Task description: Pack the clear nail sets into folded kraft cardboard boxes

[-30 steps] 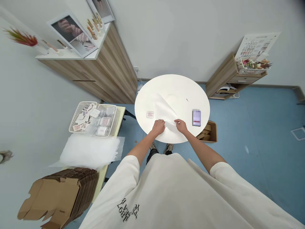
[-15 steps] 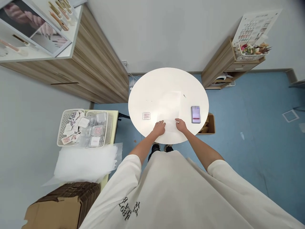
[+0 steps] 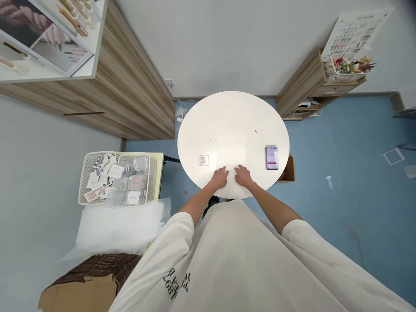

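Note:
A thin, whitish translucent sheet (image 3: 231, 149) lies flat on the white oval table (image 3: 195, 125), its edges barely showing against the tabletop. My left hand (image 3: 220, 177) rests on its near part, palm down with fingers stretched out. Close by on the right, my right hand (image 3: 243, 176) presses down in the same flat way, fingers spread. Neither hand grips anything. Left of the sheet is a small clear plastic case (image 3: 203, 160) with a pinkish patterned insert. A phone (image 3: 271, 157) with a lit, blurred screen lies near the table's right edge.
On a side table at left stand white baskets (image 3: 152, 180) of clear cases and cards. Nearer me are a stack of translucent sheets (image 3: 120, 227) and flattened cardboard boxes (image 3: 81, 292). A cardboard box (image 3: 290, 169) sits on the floor at right. A wooden cabinet (image 3: 139, 86) rises behind left.
The sheet went from lifted and creased between my fingers to lying flat. My hands let go of its edges, moved closer together and flattened on it. The view shifted too.

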`<state>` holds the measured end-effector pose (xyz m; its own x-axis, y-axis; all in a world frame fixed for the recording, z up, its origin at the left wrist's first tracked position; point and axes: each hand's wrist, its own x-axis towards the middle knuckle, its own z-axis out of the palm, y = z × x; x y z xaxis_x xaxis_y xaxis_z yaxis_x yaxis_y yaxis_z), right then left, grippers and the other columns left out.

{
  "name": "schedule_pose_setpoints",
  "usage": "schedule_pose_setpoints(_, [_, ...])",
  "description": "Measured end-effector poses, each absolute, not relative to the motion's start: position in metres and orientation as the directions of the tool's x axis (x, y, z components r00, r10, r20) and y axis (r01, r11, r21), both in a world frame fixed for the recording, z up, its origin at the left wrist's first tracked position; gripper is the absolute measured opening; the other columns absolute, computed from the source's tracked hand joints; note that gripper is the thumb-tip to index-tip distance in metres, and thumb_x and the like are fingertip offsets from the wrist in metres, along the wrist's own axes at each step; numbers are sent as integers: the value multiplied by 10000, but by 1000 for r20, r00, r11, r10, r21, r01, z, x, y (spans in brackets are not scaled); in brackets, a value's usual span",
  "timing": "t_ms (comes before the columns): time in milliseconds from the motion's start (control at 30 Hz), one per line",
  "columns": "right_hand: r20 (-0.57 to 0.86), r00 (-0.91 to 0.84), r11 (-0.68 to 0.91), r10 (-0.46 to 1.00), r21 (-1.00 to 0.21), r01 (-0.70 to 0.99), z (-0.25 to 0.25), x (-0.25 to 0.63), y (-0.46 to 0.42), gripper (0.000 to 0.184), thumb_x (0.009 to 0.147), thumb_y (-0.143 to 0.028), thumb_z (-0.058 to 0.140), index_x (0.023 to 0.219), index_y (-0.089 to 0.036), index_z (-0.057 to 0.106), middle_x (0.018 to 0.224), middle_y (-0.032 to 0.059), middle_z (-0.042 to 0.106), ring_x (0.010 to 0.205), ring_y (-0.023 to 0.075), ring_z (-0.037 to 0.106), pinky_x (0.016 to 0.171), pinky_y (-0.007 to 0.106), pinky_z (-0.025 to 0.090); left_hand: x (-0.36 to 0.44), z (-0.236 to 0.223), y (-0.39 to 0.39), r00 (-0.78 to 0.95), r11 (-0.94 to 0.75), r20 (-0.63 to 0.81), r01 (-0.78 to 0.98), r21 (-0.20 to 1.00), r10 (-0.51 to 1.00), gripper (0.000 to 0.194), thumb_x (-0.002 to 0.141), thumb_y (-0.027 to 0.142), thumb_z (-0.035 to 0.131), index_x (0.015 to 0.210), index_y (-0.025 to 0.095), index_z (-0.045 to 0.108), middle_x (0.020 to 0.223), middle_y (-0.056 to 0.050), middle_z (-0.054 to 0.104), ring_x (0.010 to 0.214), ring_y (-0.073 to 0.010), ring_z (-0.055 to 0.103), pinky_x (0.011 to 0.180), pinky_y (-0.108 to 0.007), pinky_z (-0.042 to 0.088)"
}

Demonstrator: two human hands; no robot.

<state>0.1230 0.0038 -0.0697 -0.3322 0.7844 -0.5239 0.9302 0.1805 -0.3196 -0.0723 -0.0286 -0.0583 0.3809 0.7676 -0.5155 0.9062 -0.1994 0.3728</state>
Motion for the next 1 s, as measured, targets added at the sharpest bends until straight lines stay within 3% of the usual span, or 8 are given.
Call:
schedule_pose_setpoints(133, [-529, -331, 227, 782, -253, 940, -69, 120, 5, 498, 961, -226, 428, 1449, -173, 512, 1608, 145, 332, 1411, 338, 357, 1138, 480, 331, -109, -57, -14, 299, -174, -370, 926, 334, 880, 479, 934, 159, 417, 1410, 145, 462, 1626, -171, 314, 1484, -317, 323, 1161, -475, 329])
schedule_pose_setpoints(300, [-475, -323, 226, 819, -252, 941, -63, 117, 3, 482, 963, -207, 406, 1427, -182, 534, 1596, 138, 358, 1390, 318, 392, 1119, 458, 358, -175, -58, 7, 113, -43, -309, 974, 224, 944, 554, 829, 64, 479, 1377, 144, 469, 1611, -193, 337, 1502, -336, 296, 1189, -532, 280])
schedule_pose_setpoints(467, [-470, -312, 214, 826, -252, 944, -57, 118, -4, 470, 969, -205, 397, 1416, -178, 541, 1579, 141, 379, 1380, 318, 406, 1096, 460, 377, -210, -72, 16, 198, -123, -323, 963, 238, 926, 551, 779, 8, 481, 1306, 168, 494, 1557, -174, 410, 1484, -307, 326, 1173, -508, 305])
schedule_pose_setpoints(700, [-480, -291, 197, 827, -238, 951, -54, 129, -11, 468, 952, -175, 419, 1401, -190, 552, 1566, 145, 400, 1375, 316, 412, 1087, 468, 376, -210, -72, 21, 232, -160, -274, 952, 263, 933, 442, 800, 45, 515, 1220, 180, 531, 1317, -157, 571, 1311, -305, 492, 1116, -462, 344])
schedule_pose_setpoints(800, [-473, -297, 200, 830, -244, 949, -54, 133, -15, 467, 948, -168, 428, 1396, -191, 556, 1564, 145, 404, 1373, 314, 415, 1083, 463, 377, -191, -61, 25, 249, -173, -228, 936, 307, 941, 410, 816, 129, 559, 1221, 185, 524, 1292, -153, 572, 1271, -310, 509, 1119, -463, 339])
schedule_pose_setpoints(1000, [-464, -310, 206, 830, -261, 943, -57, 141, -23, 470, 935, -149, 447, 1389, -190, 560, 1554, 139, 418, 1369, 309, 417, 1085, 456, 373, -115, -55, 42, 443, -336, -227, 858, 390, 868, 479, 799, 163, 593, 1266, 206, 495, 1372, -128, 533, 1359, -291, 430, 1138, -449, 316])
